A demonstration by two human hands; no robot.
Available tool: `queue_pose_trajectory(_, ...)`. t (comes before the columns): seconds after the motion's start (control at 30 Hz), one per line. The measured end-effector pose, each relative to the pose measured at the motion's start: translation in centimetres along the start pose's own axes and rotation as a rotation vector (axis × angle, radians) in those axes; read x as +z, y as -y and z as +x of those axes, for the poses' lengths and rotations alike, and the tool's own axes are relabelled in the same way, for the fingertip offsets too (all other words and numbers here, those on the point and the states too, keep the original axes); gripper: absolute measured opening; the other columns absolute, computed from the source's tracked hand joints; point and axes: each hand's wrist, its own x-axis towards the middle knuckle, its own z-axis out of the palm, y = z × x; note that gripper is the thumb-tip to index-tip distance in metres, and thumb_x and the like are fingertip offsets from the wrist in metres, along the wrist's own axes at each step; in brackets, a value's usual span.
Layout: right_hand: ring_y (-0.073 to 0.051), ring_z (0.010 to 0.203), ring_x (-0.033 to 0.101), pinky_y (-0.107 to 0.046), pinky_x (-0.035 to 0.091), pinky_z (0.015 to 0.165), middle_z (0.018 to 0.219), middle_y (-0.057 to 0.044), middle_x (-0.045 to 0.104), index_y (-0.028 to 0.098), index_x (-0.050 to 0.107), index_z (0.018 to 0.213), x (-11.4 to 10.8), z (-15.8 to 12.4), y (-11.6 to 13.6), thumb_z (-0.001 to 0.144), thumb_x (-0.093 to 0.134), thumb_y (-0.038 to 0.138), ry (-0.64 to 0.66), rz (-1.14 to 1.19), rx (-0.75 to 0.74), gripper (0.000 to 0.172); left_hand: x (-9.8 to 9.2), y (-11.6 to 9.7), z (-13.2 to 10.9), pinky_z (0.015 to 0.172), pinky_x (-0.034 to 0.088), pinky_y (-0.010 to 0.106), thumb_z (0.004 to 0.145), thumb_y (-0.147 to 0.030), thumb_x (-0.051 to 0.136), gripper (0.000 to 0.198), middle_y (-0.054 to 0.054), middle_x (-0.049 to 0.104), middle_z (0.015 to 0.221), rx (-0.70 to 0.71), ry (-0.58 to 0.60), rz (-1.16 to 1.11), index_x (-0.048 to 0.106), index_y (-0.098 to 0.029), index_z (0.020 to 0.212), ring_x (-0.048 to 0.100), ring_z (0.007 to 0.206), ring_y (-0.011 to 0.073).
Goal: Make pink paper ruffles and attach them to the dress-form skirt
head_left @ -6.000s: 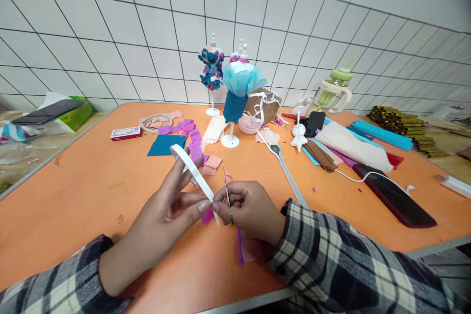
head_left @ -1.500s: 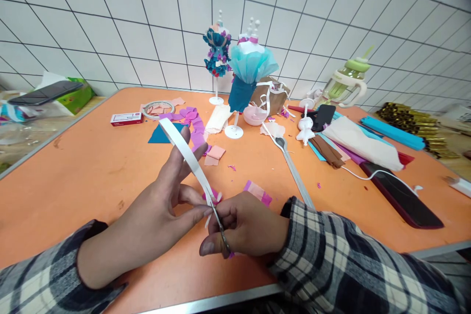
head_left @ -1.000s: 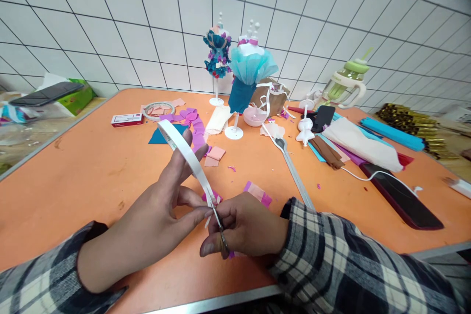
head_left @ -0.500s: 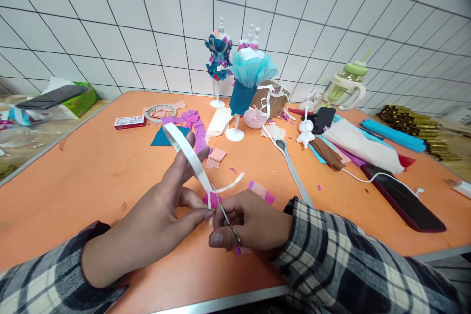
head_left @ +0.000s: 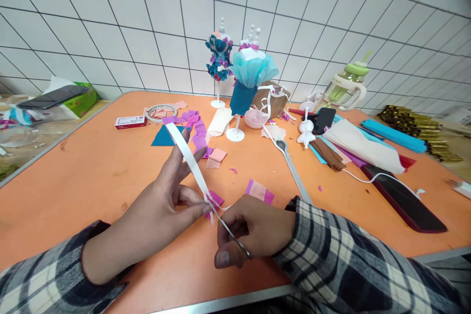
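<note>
My left hand [head_left: 156, 218] is closed, with a roll of white tape [head_left: 189, 162] hooked on its raised fingers. Between its thumb and fingertips is a small magenta paper piece [head_left: 216, 198] with a strip of the tape on it. My right hand [head_left: 253, 228] is closed around a pair of small metal scissors [head_left: 232, 235]. The scissor blades point up and left, meeting the tape at the paper; whether they are apart is hard to see. A loose white end passes behind my right knuckles, partly hidden.
Two dressed miniature mannequins [head_left: 245, 100] [head_left: 219, 56] stand at the back. Purple paper strips [head_left: 198, 130], a small box [head_left: 130, 122] and another tape roll [head_left: 162, 114] lie left of them. Tweezers [head_left: 294, 171], a phone [head_left: 405, 201], folded papers [head_left: 362, 142] and a bottle [head_left: 344, 86] are at right.
My right hand and the scissors have shifted slightly down and right. The tape roll has turned more edge-on. The loose white end that stuck out to the right now lies mostly behind my right hand.
</note>
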Motion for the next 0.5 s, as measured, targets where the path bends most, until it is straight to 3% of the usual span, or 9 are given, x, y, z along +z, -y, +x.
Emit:
queue_pose_trajectory(0.1,-0.008,0.055,0.055,-0.019,0.037,0.052,0.062,0.001,0.064,0.013,0.069,0.076,-0.5,-0.7,0.9,0.071,0.084,0.062,0.16,0.062,0.04,0.051,-0.2,0.4,0.2,0.061,0.065,0.036,0.08,-0.042,0.081,0.123,0.021,0.044,0.16,-0.042,-0.047,0.051,-0.011,-0.044,0.161,0.078,0.068,0.0207)
queue_pose_trajectory(0.17,-0.008,0.054,0.055,-0.019,0.039,0.053,0.061,0.002,0.063,0.012,0.068,0.076,-0.6,-0.9,1.4,0.072,0.08,0.067,0.162,0.124,0.006,0.056,-0.3,0.4,0.3,0.059,0.064,0.036,0.079,-0.044,0.082,0.126,0.022,0.049,0.156,-0.059,-0.047,0.045,-0.013,-0.043,0.161,0.078,0.067,0.0219)
queue_pose_trajectory(0.37,-0.006,0.049,0.048,-0.019,0.036,0.051,0.06,0.003,0.064,0.012,0.069,0.075,-0.1,-0.5,1.0,0.071,0.082,0.064,0.0,0.151,0.006,0.054,0.2,-0.1,0.3,0.055,0.063,0.033,0.081,-0.036,0.081,0.119,0.02,0.025,0.17,-0.056,0.009,-0.026,-0.007,-0.051,0.159,0.077,0.063,0.0183)
queue_pose_trajectory(0.5,-0.008,0.053,0.053,-0.019,0.039,0.052,0.06,0.002,0.064,0.013,0.067,0.071,0.0,-0.2,0.7,0.071,0.082,0.064,-0.079,0.064,0.062,0.053,0.4,-0.1,0.0,0.057,0.063,0.032,0.085,-0.03,0.076,0.114,0.015,0.019,0.173,-0.035,0.04,-0.048,-0.007,-0.056,0.158,0.076,0.065,0.0158)
